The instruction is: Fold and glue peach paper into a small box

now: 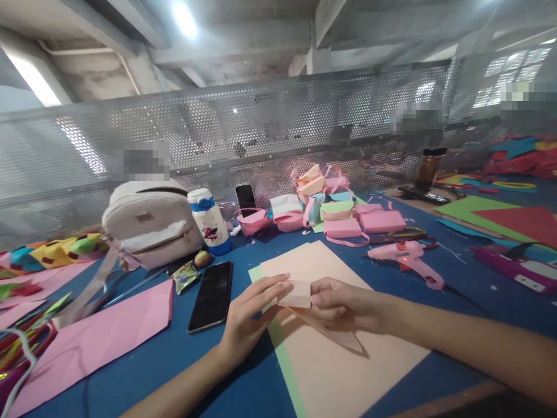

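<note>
Between my hands is a small folded piece of cream paper (298, 295), with a longer flap hanging down to the right below it. My left hand (250, 310) pinches its left edge between fingers and thumb. On the right side, my right hand (343, 302) grips the same piece with curled fingers. Beneath both hands lies a large peach sheet (331, 377), with a green sheet (285, 371) showing along its left edge. Past the right hand, a pink glue gun (409, 261) lies on its side.
A blue table (148, 371) holds a black phone (212, 296), a white backpack (150, 223), a bottle (209, 223) and pink sheets (113, 334) at left. Small paper bags (339, 226) stand at the back. A purple device (517, 267) lies at right.
</note>
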`<state>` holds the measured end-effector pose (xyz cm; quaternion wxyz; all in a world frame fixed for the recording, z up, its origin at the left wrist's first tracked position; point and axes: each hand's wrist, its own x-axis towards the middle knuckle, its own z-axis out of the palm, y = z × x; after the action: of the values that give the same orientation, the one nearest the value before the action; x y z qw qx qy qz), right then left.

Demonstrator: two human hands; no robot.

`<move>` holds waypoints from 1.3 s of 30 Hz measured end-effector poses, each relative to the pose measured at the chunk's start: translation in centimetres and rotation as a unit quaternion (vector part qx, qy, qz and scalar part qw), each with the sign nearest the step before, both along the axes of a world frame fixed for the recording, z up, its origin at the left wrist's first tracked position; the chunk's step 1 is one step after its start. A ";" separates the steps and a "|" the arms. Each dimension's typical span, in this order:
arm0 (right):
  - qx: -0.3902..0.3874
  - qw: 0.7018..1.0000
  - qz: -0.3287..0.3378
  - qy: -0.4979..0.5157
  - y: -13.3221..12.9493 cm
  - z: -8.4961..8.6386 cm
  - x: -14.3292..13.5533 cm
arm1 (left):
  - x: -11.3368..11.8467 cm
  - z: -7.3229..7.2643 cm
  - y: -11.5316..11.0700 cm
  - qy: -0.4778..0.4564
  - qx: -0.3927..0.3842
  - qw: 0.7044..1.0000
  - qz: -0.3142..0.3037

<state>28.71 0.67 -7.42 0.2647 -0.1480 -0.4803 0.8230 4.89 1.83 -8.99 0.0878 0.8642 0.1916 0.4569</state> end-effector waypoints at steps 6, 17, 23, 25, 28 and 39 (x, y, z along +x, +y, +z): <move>-0.059 0.996 0.059 0.020 0.4 -0.6 0.5 | 0.1 0.1 0.1 0.005 -0.030 0.999 -0.027; -0.069 0.995 0.071 0.010 0.2 -0.5 0.3 | 0.1 0.2 0.2 0.008 -0.044 0.998 -0.052; 0.068 0.996 -0.019 -0.052 -0.7 -0.9 -0.7 | 0.1 0.0 0.4 0.005 -0.028 0.999 -0.044; 0.104 0.990 -0.056 -0.077 -1.0 -1.2 -1.0 | 0.2 -0.1 0.5 0.006 -0.018 0.999 -0.036; 0.144 0.981 -0.087 -0.100 -1.1 -1.5 -1.2 | 0.5 0.0 0.5 0.009 0.005 1.000 -0.026; 0.128 0.975 -0.125 -0.132 -1.5 -0.9 -1.6 | 0.6 0.0 0.9 0.041 0.093 0.995 -0.011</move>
<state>27.12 -0.87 -8.32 0.3165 -0.2792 -0.5902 0.6882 5.54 2.72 -8.99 0.0038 0.8887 0.1420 0.4359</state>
